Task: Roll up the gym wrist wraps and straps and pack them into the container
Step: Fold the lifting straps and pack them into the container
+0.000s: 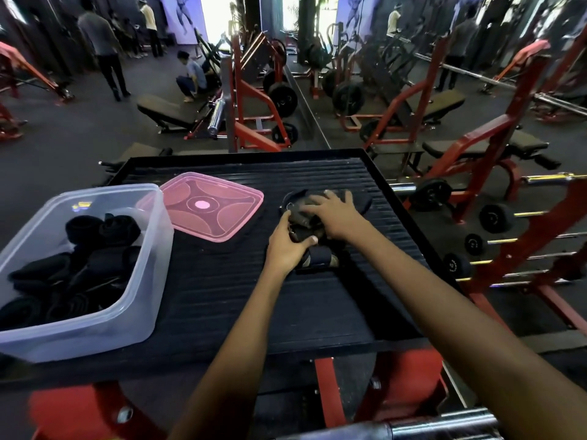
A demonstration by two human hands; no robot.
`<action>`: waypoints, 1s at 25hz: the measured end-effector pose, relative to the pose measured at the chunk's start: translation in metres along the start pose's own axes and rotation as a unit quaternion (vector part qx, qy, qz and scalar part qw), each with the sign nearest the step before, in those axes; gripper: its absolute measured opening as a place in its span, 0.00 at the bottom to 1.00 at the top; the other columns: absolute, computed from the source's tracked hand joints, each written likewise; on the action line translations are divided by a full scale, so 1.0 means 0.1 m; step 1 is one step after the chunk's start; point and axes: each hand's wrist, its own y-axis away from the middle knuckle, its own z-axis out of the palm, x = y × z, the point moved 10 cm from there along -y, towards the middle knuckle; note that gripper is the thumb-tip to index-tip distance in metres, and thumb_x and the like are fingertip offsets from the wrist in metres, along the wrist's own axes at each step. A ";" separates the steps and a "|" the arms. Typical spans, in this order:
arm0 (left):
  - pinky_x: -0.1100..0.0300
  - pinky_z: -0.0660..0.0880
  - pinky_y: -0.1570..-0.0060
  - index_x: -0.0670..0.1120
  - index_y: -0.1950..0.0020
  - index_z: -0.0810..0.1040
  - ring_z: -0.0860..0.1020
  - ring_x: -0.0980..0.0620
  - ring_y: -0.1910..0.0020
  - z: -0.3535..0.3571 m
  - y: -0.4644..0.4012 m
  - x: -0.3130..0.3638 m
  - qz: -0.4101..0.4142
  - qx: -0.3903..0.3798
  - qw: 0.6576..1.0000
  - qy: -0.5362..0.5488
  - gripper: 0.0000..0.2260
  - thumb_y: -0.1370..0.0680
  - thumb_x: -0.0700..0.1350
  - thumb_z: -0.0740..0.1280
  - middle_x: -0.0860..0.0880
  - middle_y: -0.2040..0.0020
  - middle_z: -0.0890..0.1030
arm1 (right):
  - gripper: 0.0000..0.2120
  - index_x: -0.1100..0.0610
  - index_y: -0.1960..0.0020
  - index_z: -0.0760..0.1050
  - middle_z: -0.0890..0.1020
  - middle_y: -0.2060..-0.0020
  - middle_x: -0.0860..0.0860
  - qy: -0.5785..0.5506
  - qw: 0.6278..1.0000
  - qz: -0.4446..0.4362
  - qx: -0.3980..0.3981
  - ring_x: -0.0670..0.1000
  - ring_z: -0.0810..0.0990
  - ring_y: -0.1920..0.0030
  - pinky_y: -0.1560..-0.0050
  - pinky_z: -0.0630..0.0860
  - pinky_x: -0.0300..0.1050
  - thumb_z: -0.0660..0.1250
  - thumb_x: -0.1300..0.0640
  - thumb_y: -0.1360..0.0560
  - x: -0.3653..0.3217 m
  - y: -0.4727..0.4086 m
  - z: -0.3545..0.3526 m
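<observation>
A dark wrist wrap [305,214] with a metal ring lies bunched on the black ribbed platform [222,287]. My left hand [287,249] grips its near end, thumb over the fabric. My right hand [333,212] presses flat on top of the bundle, fingers spread. A second padded strap [320,260] lies just below my hands, and a loose black strap [363,200] curves out behind the right hand. The clear plastic container [139,274] stands at the left and holds several rolled black wraps [85,230].
The container's pink lid [209,206] lies flat between the container and my hands. Red machine frames and dumbbells [495,217] stand to the right. Benches, a mirror and people fill the gym floor behind the platform.
</observation>
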 end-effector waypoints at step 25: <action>0.51 0.76 0.44 0.41 0.37 0.73 0.79 0.45 0.52 -0.91 0.73 -0.32 -0.022 0.120 0.990 0.064 0.14 0.22 0.34 0.58 0.40 0.43 0.78 | 0.25 0.57 0.40 0.75 0.76 0.42 0.59 -0.246 0.961 0.105 0.071 0.61 0.74 0.39 0.41 0.69 0.51 0.59 0.39 0.24 -0.60 1.19 0.12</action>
